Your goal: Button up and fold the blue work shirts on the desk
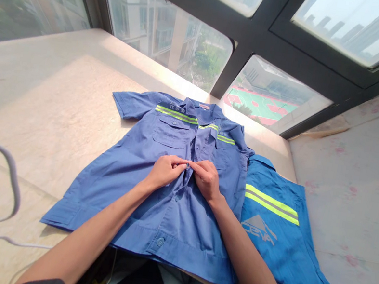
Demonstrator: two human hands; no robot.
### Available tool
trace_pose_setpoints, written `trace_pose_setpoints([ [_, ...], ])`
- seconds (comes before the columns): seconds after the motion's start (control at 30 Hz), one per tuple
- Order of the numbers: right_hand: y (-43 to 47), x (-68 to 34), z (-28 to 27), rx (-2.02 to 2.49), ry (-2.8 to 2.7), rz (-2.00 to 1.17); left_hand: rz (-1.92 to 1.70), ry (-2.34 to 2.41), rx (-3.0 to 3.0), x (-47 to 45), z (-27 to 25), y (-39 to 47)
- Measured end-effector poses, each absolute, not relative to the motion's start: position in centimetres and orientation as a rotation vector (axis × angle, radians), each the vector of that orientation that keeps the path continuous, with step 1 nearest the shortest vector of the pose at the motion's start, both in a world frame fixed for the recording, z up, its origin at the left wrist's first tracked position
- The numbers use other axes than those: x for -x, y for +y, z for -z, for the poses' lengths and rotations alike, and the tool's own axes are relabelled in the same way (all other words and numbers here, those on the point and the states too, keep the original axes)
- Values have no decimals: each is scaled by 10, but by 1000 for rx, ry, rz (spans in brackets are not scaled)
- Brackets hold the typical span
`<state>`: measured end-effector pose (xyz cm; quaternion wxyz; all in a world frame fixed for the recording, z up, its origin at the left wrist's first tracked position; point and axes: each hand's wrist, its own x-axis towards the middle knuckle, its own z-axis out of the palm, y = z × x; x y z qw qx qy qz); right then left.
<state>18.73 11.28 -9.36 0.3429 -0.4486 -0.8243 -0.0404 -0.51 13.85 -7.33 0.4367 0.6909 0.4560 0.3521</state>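
A blue short-sleeved work shirt with yellow-green reflective stripes lies front up, its collar toward the window. Over the middle of its front placket, my left hand and my right hand meet with their fingertips nearly touching. Both pinch the shirt's front edges at a button, which the fingers mostly hide. Below them, a button shows on the placket, and another button sits at the hem, where the front is closed. Above my hands the front lies partly apart.
A folded brighter blue garment with a reflective stripe lies on the right, against the shirt. A grey cable loops across the pale ledge at left. Dark window frames stand behind, and a patterned wall bounds the right.
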Motion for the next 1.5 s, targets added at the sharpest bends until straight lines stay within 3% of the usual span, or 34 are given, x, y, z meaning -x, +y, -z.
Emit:
trace_pose_setpoints([
  [0.97, 116, -185, 97, 1275, -2217, -16, -748, 1467, -2167, -11, 74, 113],
  [1.5, 121, -186, 92, 1168, -2105, -395, -923, 1387, -1919, -9, 80, 118],
])
